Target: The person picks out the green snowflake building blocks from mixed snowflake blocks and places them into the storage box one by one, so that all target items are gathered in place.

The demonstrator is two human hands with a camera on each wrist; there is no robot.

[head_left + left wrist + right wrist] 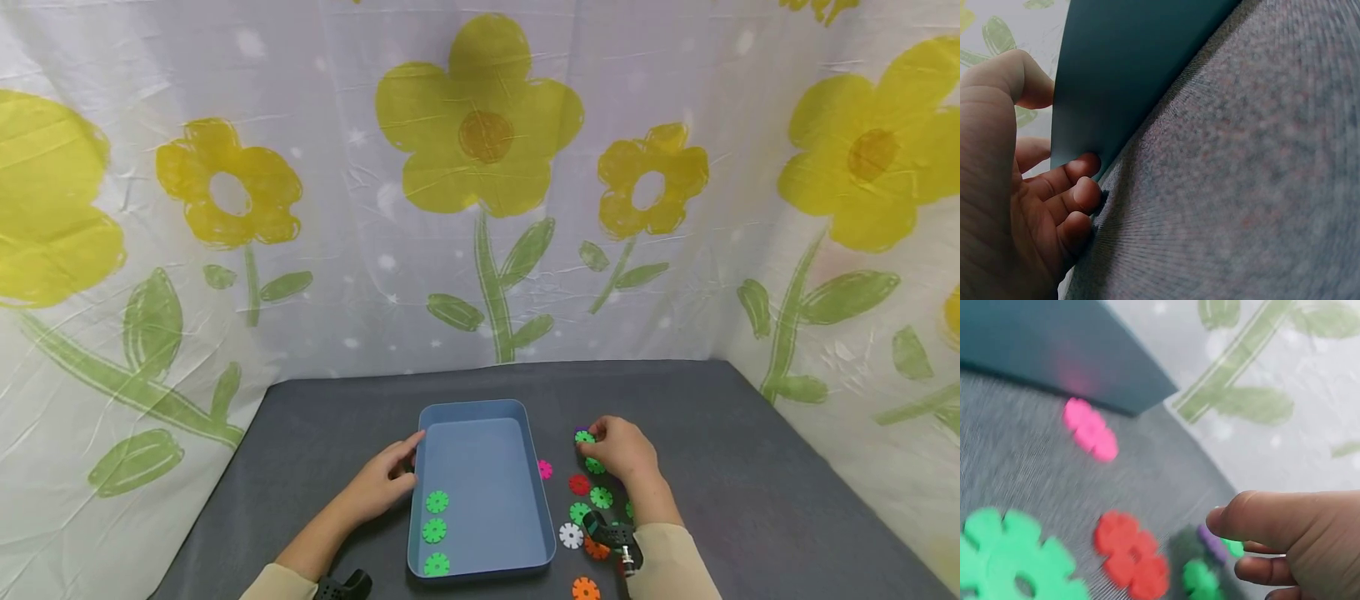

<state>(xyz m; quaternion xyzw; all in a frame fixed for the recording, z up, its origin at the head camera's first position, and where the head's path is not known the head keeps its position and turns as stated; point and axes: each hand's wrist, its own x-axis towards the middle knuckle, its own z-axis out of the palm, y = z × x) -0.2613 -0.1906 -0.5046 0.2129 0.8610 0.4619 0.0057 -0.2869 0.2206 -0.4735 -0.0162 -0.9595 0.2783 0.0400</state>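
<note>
A blue-grey tray [487, 467] lies on the dark table, with three green flower-shaped plastic discs [435, 531] in a column along its left side. My left hand [378, 485] rests against the tray's left wall, thumb and forefinger at the rim; in the left wrist view the other fingers [1087, 195] curl loosely beside the outer wall. Right of the tray, my right hand [624, 450] pinches a green flower disc [584, 437] between thumb and fingers. A purple disc [1212, 543] shows right by it, partly hidden. Another green disc [595, 466] lies just below that hand.
Loose discs lie right of the tray: pink [545, 469] near its wall, red [579, 484], white [571, 535], orange [586, 588] and several green ones [601, 497]. Some are partly covered by the right wrist camera [609, 530]. A flower-printed curtain [337, 250] hangs behind the table.
</note>
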